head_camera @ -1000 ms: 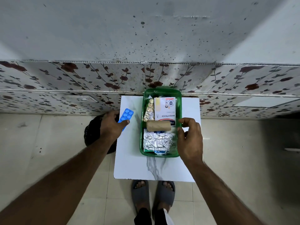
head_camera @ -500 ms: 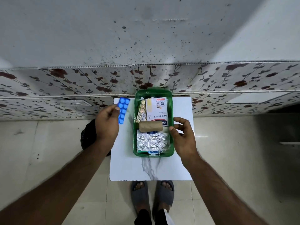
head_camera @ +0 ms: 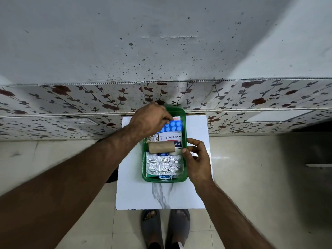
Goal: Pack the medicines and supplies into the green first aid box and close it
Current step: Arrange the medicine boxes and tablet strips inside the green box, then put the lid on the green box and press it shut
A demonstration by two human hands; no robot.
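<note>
The green first aid box [head_camera: 164,179] stands open on a small white marble-patterned table [head_camera: 161,194]. Inside lie a crumpled silver foil strip [head_camera: 164,164], a brown bandage roll [head_camera: 161,147], a white plaster carton marked WASHPROOF [head_camera: 170,138] and gold pill strips [head_camera: 151,139]. My left hand [head_camera: 149,121] hovers over the box's far end, pinching a blue tablet blister pack [head_camera: 172,126] held flat above the carton. My right hand [head_camera: 196,159] rests against the box's right rim with fingers curled and apart, holding nothing. No lid is visible.
The table stands against a wall with floral-patterned panels [head_camera: 89,103] and a speckled grey surface above. A dark object [head_camera: 111,177] sits on the tiled floor left of the table, mostly hidden by my left arm. My sandalled feet [head_camera: 165,229] stand just below the table's near edge.
My left hand has carried the blue blister pack from left of the table rightwards to above the box's far end. My right hand has stayed at the box's right rim.
</note>
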